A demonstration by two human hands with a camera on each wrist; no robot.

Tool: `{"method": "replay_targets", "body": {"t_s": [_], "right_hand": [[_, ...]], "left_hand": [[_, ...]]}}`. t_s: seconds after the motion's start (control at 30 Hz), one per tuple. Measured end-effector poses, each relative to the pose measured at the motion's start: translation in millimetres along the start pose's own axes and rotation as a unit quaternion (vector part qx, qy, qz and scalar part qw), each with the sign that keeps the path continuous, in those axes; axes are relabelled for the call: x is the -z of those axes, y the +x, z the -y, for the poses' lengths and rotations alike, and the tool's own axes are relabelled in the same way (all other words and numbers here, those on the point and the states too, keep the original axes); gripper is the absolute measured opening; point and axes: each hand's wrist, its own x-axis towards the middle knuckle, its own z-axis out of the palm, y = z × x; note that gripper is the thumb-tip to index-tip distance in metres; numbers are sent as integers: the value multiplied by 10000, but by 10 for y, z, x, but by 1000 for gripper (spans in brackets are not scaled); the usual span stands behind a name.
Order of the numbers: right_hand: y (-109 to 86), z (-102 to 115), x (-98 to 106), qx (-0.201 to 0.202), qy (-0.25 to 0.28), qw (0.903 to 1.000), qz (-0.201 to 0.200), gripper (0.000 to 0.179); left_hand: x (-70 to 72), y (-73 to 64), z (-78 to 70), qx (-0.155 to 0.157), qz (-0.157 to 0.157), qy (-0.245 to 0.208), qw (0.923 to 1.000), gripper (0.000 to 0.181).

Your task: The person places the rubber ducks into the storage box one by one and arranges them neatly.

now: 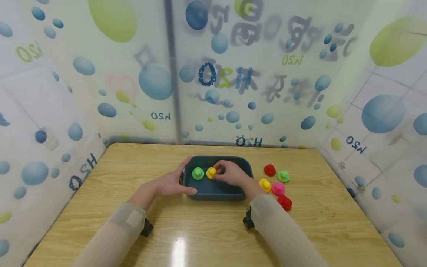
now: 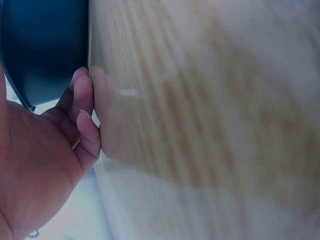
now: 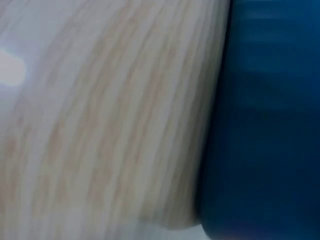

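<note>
A dark blue rectangular box (image 1: 213, 197) sits on the table. Inside it at the left is a green rubber duck (image 1: 198, 173). Just right of that duck, a yellow rubber duck (image 1: 211, 172) is pinched between the thumb and fingers of my right hand (image 1: 230, 172), which reaches in over the box's right part. My left hand (image 1: 171, 183) holds the box's left end, thumb at the front rim and index finger toward the back corner. In the left wrist view, the other fingers of the left hand (image 2: 45, 140) curl beside the box (image 2: 47, 50), against the tabletop. The right wrist view shows the box wall (image 3: 265, 130) but no hand.
Right of the box, several rubber ducks lie loosely grouped on the wooden table (image 1: 320, 230): a red duck (image 1: 270, 170), a green duck (image 1: 283, 176), a yellow duck (image 1: 265, 185), a pink duck (image 1: 278, 189) and another red duck (image 1: 284, 203). A patterned curtain (image 1: 213, 111) hangs behind the table.
</note>
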Motion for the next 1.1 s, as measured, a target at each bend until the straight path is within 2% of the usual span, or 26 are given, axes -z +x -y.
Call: {"method": "replay_targets", "body": {"t_s": [0.57, 1.1], "right_hand": [[15, -18, -20, -148, 9, 9995, 262, 35], [13, -6, -15, -354, 35, 9989, 300, 38]], "left_hand": [[1, -2, -22, 14, 27, 20, 10000, 125], [12, 13, 0, -61, 94, 12, 9999, 126]]}}
